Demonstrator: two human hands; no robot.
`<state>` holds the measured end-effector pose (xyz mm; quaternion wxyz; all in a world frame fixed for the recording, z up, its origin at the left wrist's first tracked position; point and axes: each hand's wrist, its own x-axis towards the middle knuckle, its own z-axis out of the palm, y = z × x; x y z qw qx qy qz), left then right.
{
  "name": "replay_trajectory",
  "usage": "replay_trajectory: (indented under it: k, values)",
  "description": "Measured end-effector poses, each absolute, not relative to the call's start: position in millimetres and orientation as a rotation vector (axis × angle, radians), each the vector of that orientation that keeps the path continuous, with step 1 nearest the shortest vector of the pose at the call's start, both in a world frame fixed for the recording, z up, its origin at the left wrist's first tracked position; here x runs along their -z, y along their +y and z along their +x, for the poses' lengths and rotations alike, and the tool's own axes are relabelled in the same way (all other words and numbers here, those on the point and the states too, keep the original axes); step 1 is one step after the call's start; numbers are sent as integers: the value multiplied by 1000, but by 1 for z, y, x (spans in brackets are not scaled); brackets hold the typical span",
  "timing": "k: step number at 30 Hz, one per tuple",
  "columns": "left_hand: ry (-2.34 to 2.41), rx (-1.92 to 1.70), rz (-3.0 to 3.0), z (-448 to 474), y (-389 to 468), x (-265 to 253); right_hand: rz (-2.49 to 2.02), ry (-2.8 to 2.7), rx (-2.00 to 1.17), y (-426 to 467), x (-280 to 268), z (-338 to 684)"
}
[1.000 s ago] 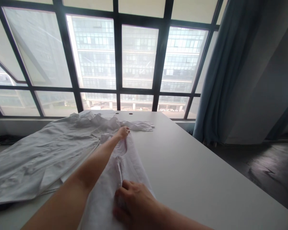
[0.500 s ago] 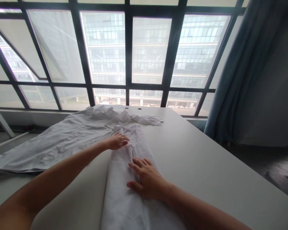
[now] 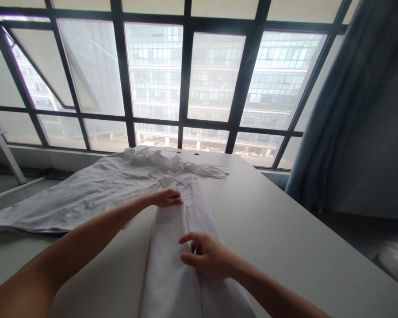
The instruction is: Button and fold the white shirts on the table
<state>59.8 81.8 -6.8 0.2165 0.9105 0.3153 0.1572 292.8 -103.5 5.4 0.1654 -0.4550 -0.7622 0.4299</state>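
A white garment [image 3: 169, 260], folded into a long narrow strip, lies lengthwise in front of me, with its neckline at the far end. Near that neckline, my left hand [image 3: 168, 197] is closed, thumb and fingers pinching the cloth by the middle fold. My right hand [image 3: 207, 256] hovers at or just over the fold closer to me. Its index finger and thumb stand apart with a gap between them, and the other fingers are bent and partly hidden. Whether it touches the cloth I cannot tell.
A second white garment [image 3: 86, 190] lies spread and wrinkled on the left of the white table [image 3: 268, 229], one sleeve reaching right behind the strip. Dark-framed windows [image 3: 215, 75] rise beyond. A blue-grey curtain [image 3: 331, 106] hangs at right, a white metal frame [image 3: 9, 157] stands at left.
My left hand has gone from fingers spread on the cloth to a pinch near the fold. The right hand, flat before, has lifted its fingers and bent them. The view has shifted slightly.
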Motion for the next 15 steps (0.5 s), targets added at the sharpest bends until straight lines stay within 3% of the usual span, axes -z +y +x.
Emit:
replay_trajectory:
  k: [6, 15]
  values:
    - [1003, -216, 2722, 58, 81, -2, -971, -2202, -2105, -114, -10, 296]
    - [1206, -10, 2784, 68, 72, -6, -584, -2420, -2179, -123, 11, 289]
